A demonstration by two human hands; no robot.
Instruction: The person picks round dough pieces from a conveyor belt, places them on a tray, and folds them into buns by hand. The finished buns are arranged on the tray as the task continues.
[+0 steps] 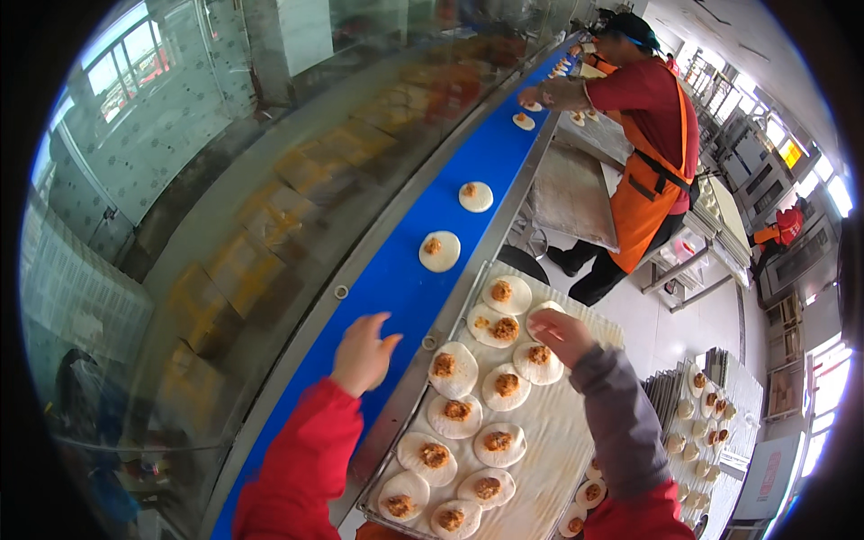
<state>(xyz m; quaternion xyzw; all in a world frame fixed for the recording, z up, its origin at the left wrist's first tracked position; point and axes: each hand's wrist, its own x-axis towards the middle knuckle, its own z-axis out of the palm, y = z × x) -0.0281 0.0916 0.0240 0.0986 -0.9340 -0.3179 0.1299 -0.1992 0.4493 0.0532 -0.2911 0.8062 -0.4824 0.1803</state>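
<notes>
My left hand [363, 353] hovers over the blue conveyor belt [409, 216], holding nothing, with thumb and fingers apart. Close to the belt's near edge lies a lined tray [562, 418] bearing several flat dough rounds with orange-brown filling, one of them this filled dough round [453, 370]. At the tray's upper right, my right hand [560, 335] has its fingers bent over a pale dough round [546, 307]; the hand covers much of that round. Farther up the belt sit a filled dough round [439, 251] and another dough round [476, 196].
A co-worker in an orange apron [643, 207] leans over the belt's far end, beside a metal tray [571, 193]. A clear panel [297, 180] runs along the belt's left. At lower right stand stacked trays [733, 414] with more rounds. Another person in red [787, 225] is farther back.
</notes>
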